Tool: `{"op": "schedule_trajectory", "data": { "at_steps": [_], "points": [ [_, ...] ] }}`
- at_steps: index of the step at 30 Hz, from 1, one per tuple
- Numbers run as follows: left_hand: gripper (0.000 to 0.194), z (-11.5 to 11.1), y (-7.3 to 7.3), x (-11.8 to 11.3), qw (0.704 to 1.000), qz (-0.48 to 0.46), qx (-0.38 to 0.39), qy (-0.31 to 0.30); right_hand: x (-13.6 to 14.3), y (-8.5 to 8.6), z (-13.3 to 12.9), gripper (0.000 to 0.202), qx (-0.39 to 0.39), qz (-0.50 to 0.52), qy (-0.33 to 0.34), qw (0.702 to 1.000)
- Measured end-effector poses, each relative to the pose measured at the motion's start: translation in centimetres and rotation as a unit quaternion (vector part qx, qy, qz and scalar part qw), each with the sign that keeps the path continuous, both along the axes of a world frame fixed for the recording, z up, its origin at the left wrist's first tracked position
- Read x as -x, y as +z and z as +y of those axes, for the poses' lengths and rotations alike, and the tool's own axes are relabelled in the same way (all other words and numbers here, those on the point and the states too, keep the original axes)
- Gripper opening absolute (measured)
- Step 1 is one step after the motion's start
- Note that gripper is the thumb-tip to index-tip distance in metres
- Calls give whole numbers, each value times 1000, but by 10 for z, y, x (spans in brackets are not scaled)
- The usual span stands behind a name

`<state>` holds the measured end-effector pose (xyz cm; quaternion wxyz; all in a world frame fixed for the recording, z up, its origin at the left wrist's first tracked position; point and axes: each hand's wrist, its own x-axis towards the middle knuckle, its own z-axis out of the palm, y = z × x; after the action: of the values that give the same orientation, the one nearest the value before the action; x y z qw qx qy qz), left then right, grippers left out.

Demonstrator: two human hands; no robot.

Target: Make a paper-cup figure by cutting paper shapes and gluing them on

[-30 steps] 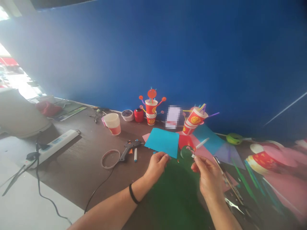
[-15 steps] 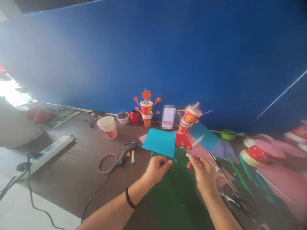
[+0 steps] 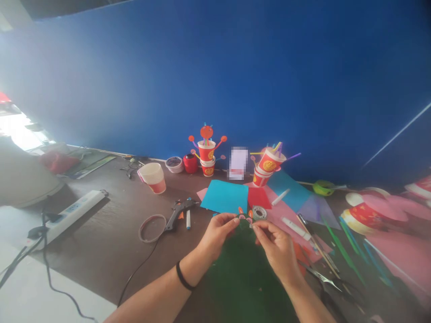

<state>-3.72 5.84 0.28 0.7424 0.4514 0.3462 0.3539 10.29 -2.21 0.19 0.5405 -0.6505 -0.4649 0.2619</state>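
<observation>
Between my two hands is a small dark-rimmed piece with two pink rounds and orange tips [image 3: 245,219]. My left hand [image 3: 218,233] pinches its left end between thumb and finger. My right hand [image 3: 274,242] is closed at its right end, with a small white bit at the fingertips. Just behind my right fingers lies a roll of tape [image 3: 259,212]. A blue paper sheet [image 3: 225,196] and a red paper piece [image 3: 260,197] lie beyond the hands. Under them spreads a dark green sheet [image 3: 245,273].
Decorated red cups [image 3: 207,152] and tilted cups with straws [image 3: 269,162] stand at the back. A glue gun [image 3: 178,213], a ring [image 3: 152,229] and a power strip [image 3: 70,215] are left. Scissors [image 3: 325,279], brushes [image 3: 319,249] and pink paper [image 3: 400,255] lie right.
My right hand has moved left, and my left hand now grips the small piece too. The tape roll and the piece's orange tips show more clearly.
</observation>
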Motion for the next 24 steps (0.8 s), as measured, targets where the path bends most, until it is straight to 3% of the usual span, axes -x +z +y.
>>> {"op": "schedule_trajectory", "data": {
  "at_steps": [4, 9, 12, 15, 19, 24],
  "points": [
    [24, 1, -4, 0, 999, 32, -12, 6, 1, 1, 0, 23, -18, -12, 5, 1000],
    [24, 3, -8, 0, 1000, 21, 14, 0, -4, -1, 1, 23, -48, 65, -27, 996],
    [27, 2, -6, 0, 997, -39, 53, -42, -11, -6, 4, 23, -51, 113, -87, 988],
    [28, -1, -1, 2, 989, -93, 58, -99, -13, -10, 5, 25, -37, 134, -82, 987],
    [30, -3, 5, 4, 980, -114, 66, -149, -5, -3, -1, 23, -41, 106, -46, 993],
    [44, -3, 8, 6, 974, -149, 55, -164, 10, 15, -13, 10, -100, -38, -6, 994]
  ]
}}
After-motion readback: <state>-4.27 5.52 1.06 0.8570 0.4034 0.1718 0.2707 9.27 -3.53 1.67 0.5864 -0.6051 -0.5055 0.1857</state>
